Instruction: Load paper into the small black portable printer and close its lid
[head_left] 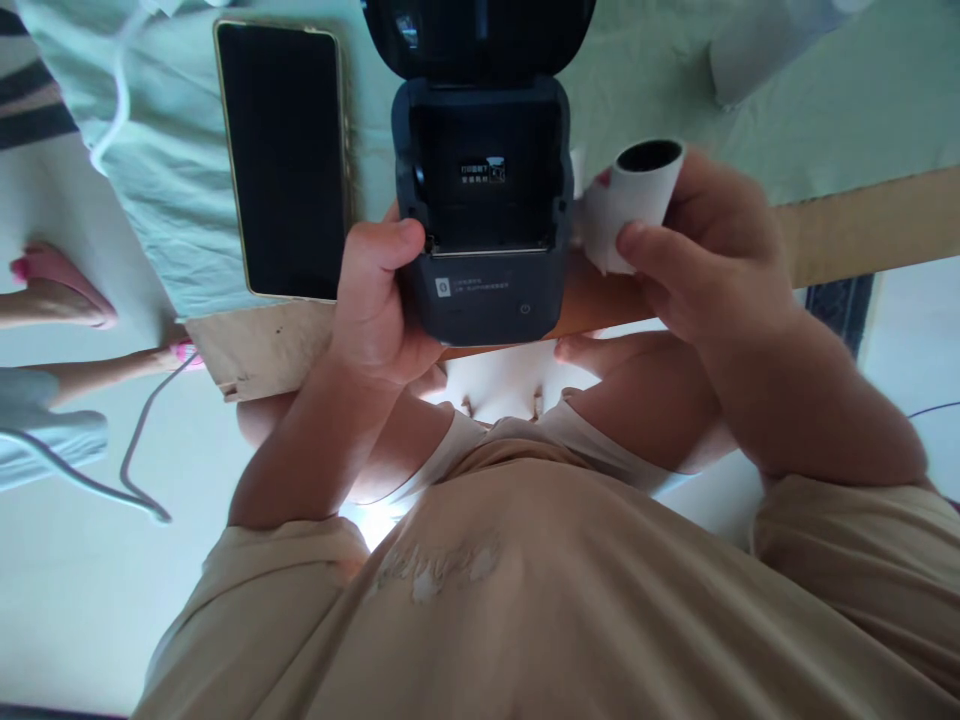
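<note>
A dark label printer (491, 290) is in front of me with its glossy lid (480, 35) raised. Its roll bay shows a small printed sticker inside and no roll. My left hand (375, 300) grips the printer's left side, thumb on the top edge near the bay. Just right of the printer, my right hand (712, 240) holds a white paper roll (637, 205) between thumb and fingers. The roll is tilted, its dark hollow core facing up, and a loose paper end points toward the printer.
A smartphone (289, 160) with a dark screen lies left of the printer on a green cloth (645, 90). A white cylindrical object (772, 50) is at the back right. The table's wooden edge (262, 350) is near me. At left, a grey cable (142, 430) hangs near another person's foot (64, 290).
</note>
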